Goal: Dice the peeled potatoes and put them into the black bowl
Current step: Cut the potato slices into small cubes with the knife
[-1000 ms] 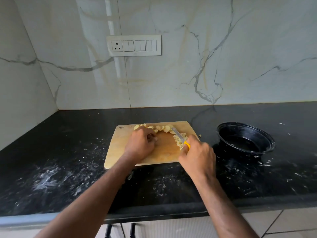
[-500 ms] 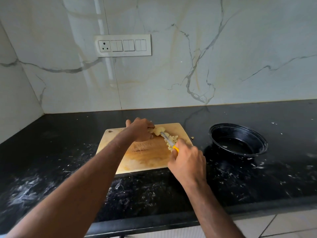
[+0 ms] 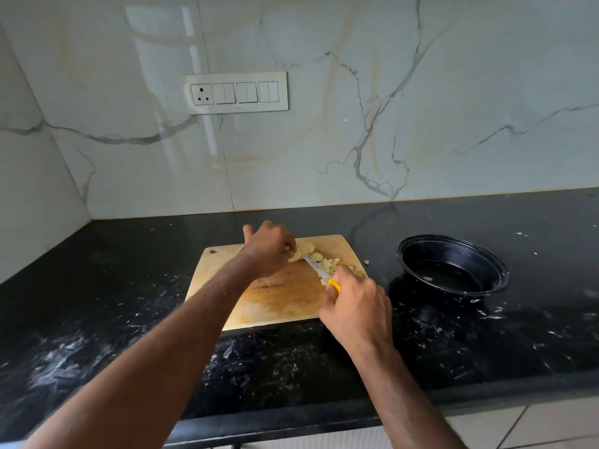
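You have the black bowl (image 3: 453, 265) standing on the dark countertop (image 3: 97, 303), apart from the right edge of the wooden cutting board (image 3: 275, 303) and, judging by the bare bottom, still unfilled. The board carries all the potato at its far right corner. Your right hand (image 3: 356, 312) is wrapped round the yellow handle of the knife (image 3: 319, 268), blade reaching up-left into the pile. Your left hand (image 3: 270, 249) curls over the potato slices (image 3: 306, 251), fingertips pinning them just beside the blade.

Expect those slices to be firm but wet and slick, light enough to skate, so hold them from above, knuckles toward the steel. The diced pieces (image 3: 332, 265) lie between your two hands, right of the blade; one stray bit (image 3: 366, 262) sits just off the board's edge.
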Tool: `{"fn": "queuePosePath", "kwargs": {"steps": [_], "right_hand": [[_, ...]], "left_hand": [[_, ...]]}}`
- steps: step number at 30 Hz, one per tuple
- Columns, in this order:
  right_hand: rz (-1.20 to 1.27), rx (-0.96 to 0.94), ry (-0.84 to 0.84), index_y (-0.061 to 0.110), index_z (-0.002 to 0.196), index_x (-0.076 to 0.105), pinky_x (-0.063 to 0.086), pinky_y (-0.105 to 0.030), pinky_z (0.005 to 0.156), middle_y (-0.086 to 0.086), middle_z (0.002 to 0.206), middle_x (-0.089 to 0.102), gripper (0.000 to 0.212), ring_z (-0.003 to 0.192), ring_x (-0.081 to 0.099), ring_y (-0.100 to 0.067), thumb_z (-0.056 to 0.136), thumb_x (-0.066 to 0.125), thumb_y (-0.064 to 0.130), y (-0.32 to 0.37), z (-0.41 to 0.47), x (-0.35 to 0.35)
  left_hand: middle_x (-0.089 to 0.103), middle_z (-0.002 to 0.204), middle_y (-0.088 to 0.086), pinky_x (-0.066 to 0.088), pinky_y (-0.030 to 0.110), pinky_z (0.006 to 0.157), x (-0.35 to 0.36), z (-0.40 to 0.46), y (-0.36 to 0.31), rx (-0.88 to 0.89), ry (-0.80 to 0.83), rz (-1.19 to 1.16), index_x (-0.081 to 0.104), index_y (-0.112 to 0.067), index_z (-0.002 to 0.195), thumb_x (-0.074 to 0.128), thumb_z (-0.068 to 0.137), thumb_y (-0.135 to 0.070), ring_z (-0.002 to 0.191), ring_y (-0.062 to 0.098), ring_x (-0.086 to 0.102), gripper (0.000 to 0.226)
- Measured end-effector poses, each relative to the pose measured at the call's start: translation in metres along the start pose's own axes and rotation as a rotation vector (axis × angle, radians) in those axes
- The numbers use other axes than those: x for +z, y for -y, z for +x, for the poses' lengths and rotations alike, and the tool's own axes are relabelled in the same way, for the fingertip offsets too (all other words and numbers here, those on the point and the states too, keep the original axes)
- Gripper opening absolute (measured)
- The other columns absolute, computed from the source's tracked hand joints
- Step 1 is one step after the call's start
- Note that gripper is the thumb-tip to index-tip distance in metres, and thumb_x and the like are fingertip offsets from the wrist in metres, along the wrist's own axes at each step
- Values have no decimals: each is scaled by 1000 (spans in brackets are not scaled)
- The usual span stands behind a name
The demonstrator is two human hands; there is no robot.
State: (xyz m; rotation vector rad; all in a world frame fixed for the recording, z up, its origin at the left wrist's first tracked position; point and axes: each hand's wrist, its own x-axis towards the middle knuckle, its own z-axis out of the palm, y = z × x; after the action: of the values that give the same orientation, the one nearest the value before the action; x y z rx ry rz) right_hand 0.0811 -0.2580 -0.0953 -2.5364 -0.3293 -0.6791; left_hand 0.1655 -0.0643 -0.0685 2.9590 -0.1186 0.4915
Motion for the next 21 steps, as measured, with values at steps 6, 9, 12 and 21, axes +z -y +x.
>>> {"fn": "queuePosePath", "kwargs": {"steps": [6, 9, 12, 21], "right_hand": [[-9, 4, -13, 20, 94, 58, 36, -28, 57, 3, 77, 66, 10, 61, 44, -17, 90, 63, 28, -1, -2, 0], [-12, -3, -9, 20, 94, 59, 36, -27, 57, 2, 77, 66, 10, 61, 45, -17, 90, 63, 28, -1, -1, 1], [-7, -19, -16, 19, 92, 59, 36, -27, 57, 1, 75, 67, 10, 62, 53, -21, 89, 64, 27, -2, 0, 2], [32, -133, 22, 25, 83, 55, 38, -28, 55, 5, 66, 61, 13, 59, 54, -20, 83, 67, 26, -4, -3, 10]], "left_hand": [[57, 138, -7, 24, 50, 103, -4, -5, 6, -66, 28, -12, 61, -25, 131, 66, 93, -19, 132, 20, 38, 38], [60, 134, -7, 24, 44, 95, -5, -9, 9, -59, -22, -3, 62, -25, 130, 68, 93, -22, 126, 19, 40, 38], [67, 111, -7, 38, 40, 93, -6, -21, 9, 4, -187, -154, 69, -23, 119, 71, 91, -14, 105, 13, 54, 29], [67, 94, -26, 44, 4, 73, -4, -89, 5, 115, -107, -585, 76, -26, 106, 84, 81, -24, 88, -12, 63, 26]]}}
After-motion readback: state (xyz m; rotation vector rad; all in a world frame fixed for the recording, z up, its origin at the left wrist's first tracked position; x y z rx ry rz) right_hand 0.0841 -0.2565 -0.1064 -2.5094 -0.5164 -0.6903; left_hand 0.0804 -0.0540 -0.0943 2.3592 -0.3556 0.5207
